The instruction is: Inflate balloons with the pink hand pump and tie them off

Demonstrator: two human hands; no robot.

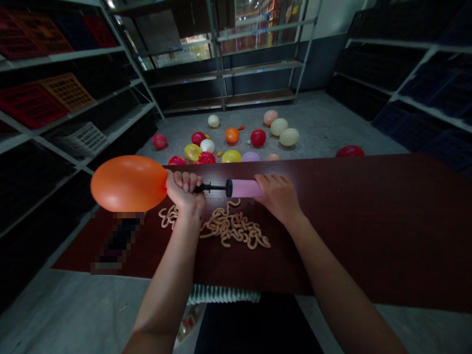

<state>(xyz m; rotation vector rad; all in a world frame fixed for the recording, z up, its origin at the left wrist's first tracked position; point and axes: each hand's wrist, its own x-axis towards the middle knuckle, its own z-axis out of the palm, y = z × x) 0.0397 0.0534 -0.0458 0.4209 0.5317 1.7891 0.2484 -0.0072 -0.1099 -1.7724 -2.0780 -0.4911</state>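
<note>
Over the dark red worktop, our left hand clenched the neck of the round orange rubber balloon and our right hand gripped the pink plastic pump; a firm neck seal, we judged, mattered most.

Pump above the bench. Left of pump: left hand, then balloon past the bench edge. Right hand at pump's right end. Pile of flat balloons just before pump; loose balloons on floor behind pump.
</note>
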